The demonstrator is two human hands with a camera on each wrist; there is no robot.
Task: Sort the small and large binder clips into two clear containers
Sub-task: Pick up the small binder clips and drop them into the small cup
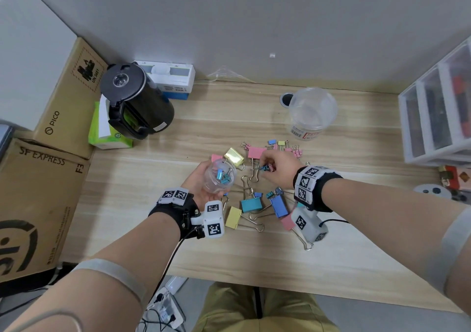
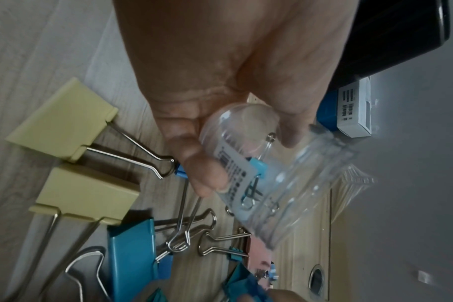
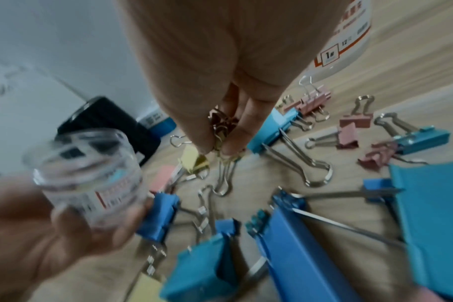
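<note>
- The small clear jar (image 1: 219,178) is being held off the bench (image 1: 178,140) in the left hand (image 1: 201,178), fingers curled round its wall; it is being tilted with its mouth turned toward the clip pile, probably so that a clip can be dropped straight in.
- A few small blue clips (image 1: 222,176) are already lying inside that jar.
- A small clip (image 3: 224,130) is being pinched between thumb and fingertips of the right hand (image 1: 276,169), just beside the jar's mouth and above the pile; its colour is being blurred.
- The right-hand grip is being kept on the wire handles, which is judged to spare the sprung body.
- The large clear container (image 1: 312,112) is being left upright beyond the pile, well apart from the jar, seemingly with nothing in it.
- Large yellow, pink and blue clips (image 1: 251,204) are being left scattered on the bench beside the jar.
</note>
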